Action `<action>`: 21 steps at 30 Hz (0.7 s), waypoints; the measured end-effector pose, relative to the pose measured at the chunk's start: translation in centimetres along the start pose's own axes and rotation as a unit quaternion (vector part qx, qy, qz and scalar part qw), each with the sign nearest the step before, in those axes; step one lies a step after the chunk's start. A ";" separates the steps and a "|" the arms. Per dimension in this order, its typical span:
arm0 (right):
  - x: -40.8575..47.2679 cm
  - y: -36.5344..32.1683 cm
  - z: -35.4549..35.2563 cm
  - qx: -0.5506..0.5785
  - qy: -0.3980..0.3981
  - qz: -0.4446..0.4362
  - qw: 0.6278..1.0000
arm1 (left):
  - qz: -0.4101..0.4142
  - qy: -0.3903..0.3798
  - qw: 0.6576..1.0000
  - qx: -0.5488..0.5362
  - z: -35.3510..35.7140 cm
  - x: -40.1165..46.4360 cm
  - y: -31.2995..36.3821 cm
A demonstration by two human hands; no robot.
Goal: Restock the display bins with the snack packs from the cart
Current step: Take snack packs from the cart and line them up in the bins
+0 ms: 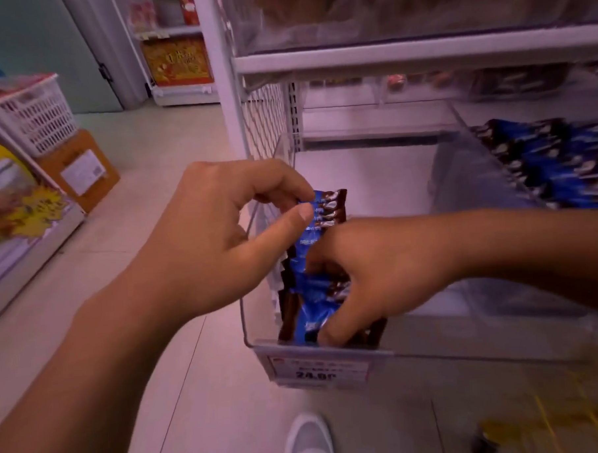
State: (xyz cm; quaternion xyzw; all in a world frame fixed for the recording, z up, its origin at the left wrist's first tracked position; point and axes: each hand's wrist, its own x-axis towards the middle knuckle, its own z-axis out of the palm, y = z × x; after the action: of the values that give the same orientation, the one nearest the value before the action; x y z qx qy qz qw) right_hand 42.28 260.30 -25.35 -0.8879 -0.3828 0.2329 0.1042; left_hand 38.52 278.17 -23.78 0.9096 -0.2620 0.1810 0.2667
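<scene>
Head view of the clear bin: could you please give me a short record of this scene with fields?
bin: clear plastic display bin, mostly bare inside
contents: blue-and-brown foil snack packs, standing in a row at its left side
left hand: left hand pinches the tops of the rear packs
right hand: right hand grips the front packs
label: white price tag on the bin's front
neighbour: heap of blue packs to the right
</scene>
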 end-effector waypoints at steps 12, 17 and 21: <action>-1.0 2.5 -0.9 0.098 -0.007 0.029 0.995 | -0.013 -0.214 0.961 0.175 0.9 0.6 0.6; -1.9 3.1 0.8 0.184 -0.145 0.122 0.965 | 0.001 -0.302 0.899 0.316 2.2 0.4 1.2; -1.2 1.8 1.9 0.205 -0.163 0.125 0.957 | 0.019 -0.361 0.849 0.385 2.7 1.2 2.3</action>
State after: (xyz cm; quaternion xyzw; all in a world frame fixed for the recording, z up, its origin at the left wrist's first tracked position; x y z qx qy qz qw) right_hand 41.77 258.22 -27.32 -0.8383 -0.2242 0.4592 0.1901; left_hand 38.67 274.49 -24.43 0.9355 -0.2666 -0.0689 -0.2215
